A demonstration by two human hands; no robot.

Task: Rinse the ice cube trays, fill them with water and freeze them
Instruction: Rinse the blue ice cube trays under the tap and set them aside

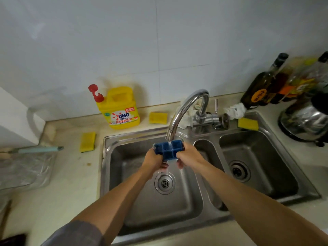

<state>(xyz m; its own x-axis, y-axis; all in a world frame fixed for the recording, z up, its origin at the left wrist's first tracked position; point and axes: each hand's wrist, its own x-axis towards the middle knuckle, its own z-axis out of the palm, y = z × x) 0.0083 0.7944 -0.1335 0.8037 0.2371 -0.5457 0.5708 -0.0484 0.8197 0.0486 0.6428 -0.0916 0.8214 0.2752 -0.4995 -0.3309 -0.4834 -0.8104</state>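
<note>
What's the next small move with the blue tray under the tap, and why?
Probably slide the blue ice cube tray sideways under the faucet: the stream hits only one spot near its far edge. The left hand and right hand hold its ends over the left basin, so spill would drain.

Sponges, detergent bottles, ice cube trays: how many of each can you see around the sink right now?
Yellow sponges: 3
Yellow detergent bottle: 1
Blue ice cube tray: 1
Total: 5
</note>
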